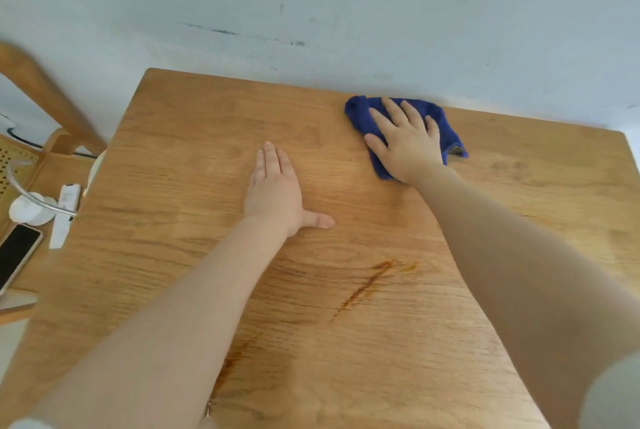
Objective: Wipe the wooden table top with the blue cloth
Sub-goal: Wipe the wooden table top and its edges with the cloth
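Note:
The wooden table top (180,193) fills most of the view. A crumpled blue cloth (360,115) lies near the table's far edge, right of centre. My right hand (407,143) lies flat on the cloth with fingers spread, pressing it against the wood. My left hand (277,193) rests flat on the bare table near the middle, fingers straight and together, thumb stuck out to the right. A brown streak (367,286) marks the wood nearer to me, and a fainter one (232,363) runs lower left.
A pale wall (346,13) with dark scuff marks stands right behind the table's far edge. To the left, a wooden chair (41,89) holds a phone (17,255), a white power strip (64,214) and a white lamp base (29,208).

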{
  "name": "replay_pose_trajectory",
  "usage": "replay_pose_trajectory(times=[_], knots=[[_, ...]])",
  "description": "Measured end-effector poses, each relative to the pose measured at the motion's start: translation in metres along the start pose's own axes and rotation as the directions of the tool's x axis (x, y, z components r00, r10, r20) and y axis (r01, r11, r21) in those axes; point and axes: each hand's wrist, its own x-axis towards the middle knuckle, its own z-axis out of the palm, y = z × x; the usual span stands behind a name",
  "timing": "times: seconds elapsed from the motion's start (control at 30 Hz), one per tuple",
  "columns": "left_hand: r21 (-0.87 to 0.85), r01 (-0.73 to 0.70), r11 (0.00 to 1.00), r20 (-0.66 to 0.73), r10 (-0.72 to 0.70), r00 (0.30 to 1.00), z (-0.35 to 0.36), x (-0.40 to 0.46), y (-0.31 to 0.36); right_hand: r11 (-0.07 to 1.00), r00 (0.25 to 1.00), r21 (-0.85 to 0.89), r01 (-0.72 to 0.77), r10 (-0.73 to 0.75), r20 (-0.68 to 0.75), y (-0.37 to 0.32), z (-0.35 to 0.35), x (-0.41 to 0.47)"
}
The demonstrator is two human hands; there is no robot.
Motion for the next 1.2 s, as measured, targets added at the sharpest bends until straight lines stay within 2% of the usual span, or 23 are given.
replay_pose_trajectory(times=[0.1, 0.27, 0.4, 0.47, 0.57, 0.67, 0.73, 0.8, 0.97, 1.1, 1.2], knots=[[-0.004, 0.011, 1.0, 0.005, -0.011, 1.0, -0.001, -0.004, 0.0, 1.0, 1.0, -0.008, -0.002, 0.002, -0.008, -0.009, 0.0, -0.021], [0.001, 0.006, 1.0, 0.015, -0.006, 1.0, -0.005, -0.006, 0.003, 0.96, 0.96, -0.04, 0.277, -0.278, -0.025, -0.023, 0.005, -0.098], [0.012, 0.0, 1.0, 0.012, 0.0, 1.0, -0.005, -0.002, 0.003, 0.936, 0.937, -0.031, 0.349, -0.349, 0.006, -0.011, 0.004, -0.088], [0.023, -0.012, 1.0, 0.016, 0.012, 1.0, -0.005, -0.001, 0.001, 0.963, 0.963, -0.003, 0.269, -0.269, -0.001, -0.002, -0.001, -0.059], [0.052, -0.024, 0.998, 0.018, 0.023, 1.0, 0.0, 0.001, -0.001, 1.0, 1.0, 0.019, 0.001, 0.0, -0.012, 0.012, -0.001, -0.018], [0.046, -0.026, 0.999, 0.003, 0.026, 1.0, 0.0, 0.003, -0.002, 0.995, 0.993, 0.028, -0.099, 0.101, -0.055, 0.003, 0.001, -0.01], [0.026, -0.032, 0.999, 0.004, 0.032, 0.999, 0.001, 0.0, -0.004, 0.998, 0.995, 0.031, -0.063, 0.065, -0.081, -0.009, 0.007, -0.033], [0.018, -0.034, 0.999, -0.007, 0.034, 0.999, 0.003, -0.003, -0.005, 0.999, 0.992, 0.023, 0.043, -0.04, -0.122, -0.016, 0.011, -0.066], [0.019, 0.004, 1.0, 0.009, -0.005, 1.0, -0.003, -0.002, 0.0, 0.978, 0.978, 0.035, 0.204, -0.202, -0.042, -0.005, 0.005, -0.084], [0.077, 0.056, 0.995, -0.096, -0.049, 0.994, -0.001, -0.014, 0.008, 0.998, 0.998, 0.035, 0.052, -0.053, 0.033, 0.015, -0.003, -0.034], [0.087, 0.031, 0.996, -0.141, -0.018, 0.99, 0.0, -0.029, 0.021, 1.0, 0.995, 0.017, -0.023, 0.022, 0.095, 0.021, -0.01, -0.013]])
